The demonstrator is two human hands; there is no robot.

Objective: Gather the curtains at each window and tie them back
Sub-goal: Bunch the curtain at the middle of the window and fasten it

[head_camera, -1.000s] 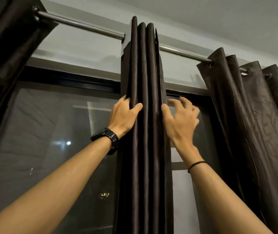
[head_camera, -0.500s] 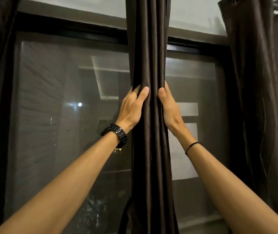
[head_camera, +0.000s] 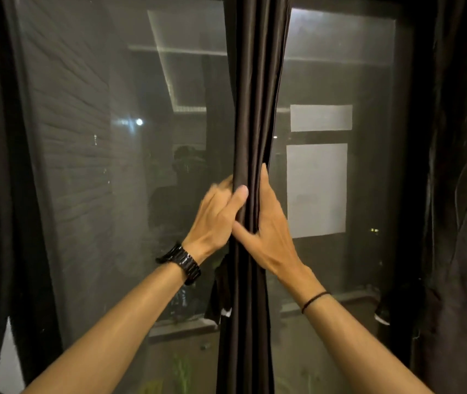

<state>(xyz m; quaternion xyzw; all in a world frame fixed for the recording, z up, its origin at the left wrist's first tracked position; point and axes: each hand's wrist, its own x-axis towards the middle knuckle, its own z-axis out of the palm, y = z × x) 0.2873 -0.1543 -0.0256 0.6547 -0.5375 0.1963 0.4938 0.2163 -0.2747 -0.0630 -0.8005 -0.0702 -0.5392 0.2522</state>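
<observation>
Dark window glass [head_camera: 107, 194] fills the view, and a bunched curtain [head_camera: 258, 81] hangs down its middle in smooth, satiny brown pleats. Both arms reach up to it. Left hand [head_camera: 216, 217] wraps the folds, thumb pressed in front. Right hand [head_camera: 272, 223] clamps the opposite side, fingers together, thumb crossing over. Black link watch [head_camera: 185, 261] on the left wrist.

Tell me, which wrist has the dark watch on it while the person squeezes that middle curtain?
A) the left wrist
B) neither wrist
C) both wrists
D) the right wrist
A: the black link watch sits on the wrist below the left hand, while the wrist below the right hand carries only a thin dark band; both hands press on the gathered curtain.
</observation>
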